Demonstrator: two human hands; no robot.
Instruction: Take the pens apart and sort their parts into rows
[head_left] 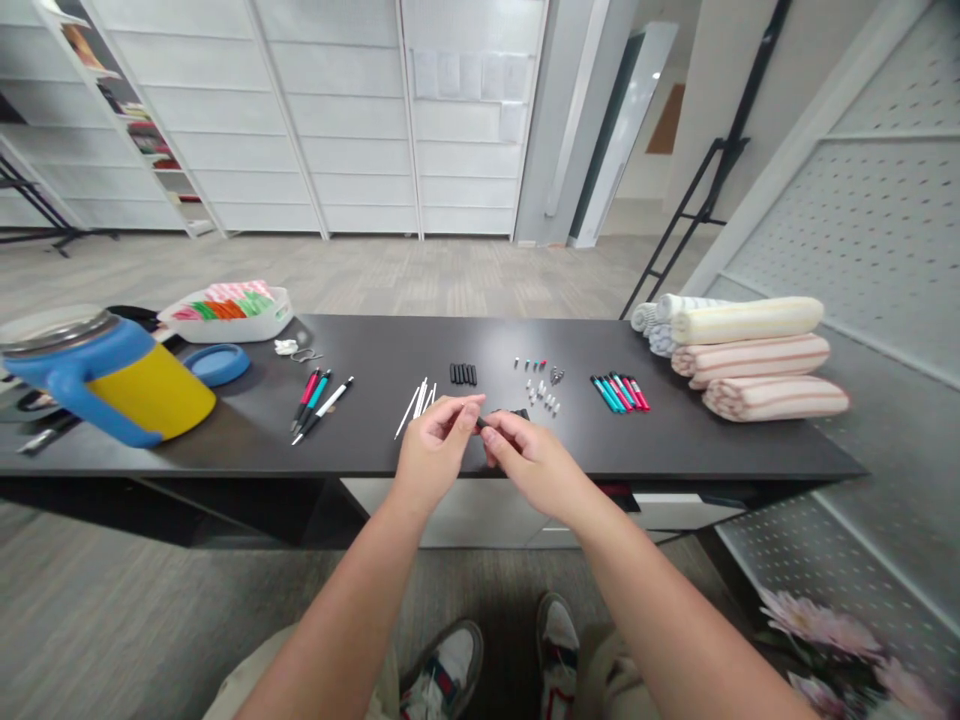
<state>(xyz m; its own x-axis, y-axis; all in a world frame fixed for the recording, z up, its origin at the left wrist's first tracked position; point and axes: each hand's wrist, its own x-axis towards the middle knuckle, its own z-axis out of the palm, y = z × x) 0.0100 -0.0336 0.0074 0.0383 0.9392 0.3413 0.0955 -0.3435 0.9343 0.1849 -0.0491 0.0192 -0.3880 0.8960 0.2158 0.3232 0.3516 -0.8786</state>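
My left hand [435,445] and my right hand [525,455] meet over the front of the dark table [675,440]. Both are pinched on a small black pen part [481,422] between them. Just behind my left hand lies a bunch of thin white refills [415,403]. Further back are short black pen grips [463,374] and small tips and springs [541,385]. Three assembled pens [319,397] lie to the left. Several teal and pink pen barrels [619,392] lie to the right.
A blue and yellow mug [112,380] with a blue lid [217,364] stands at the left end. A white tray [229,312] of coloured items sits behind it. Rolled striped towels [754,365] are stacked at the right end. My shoes [450,665] show below.
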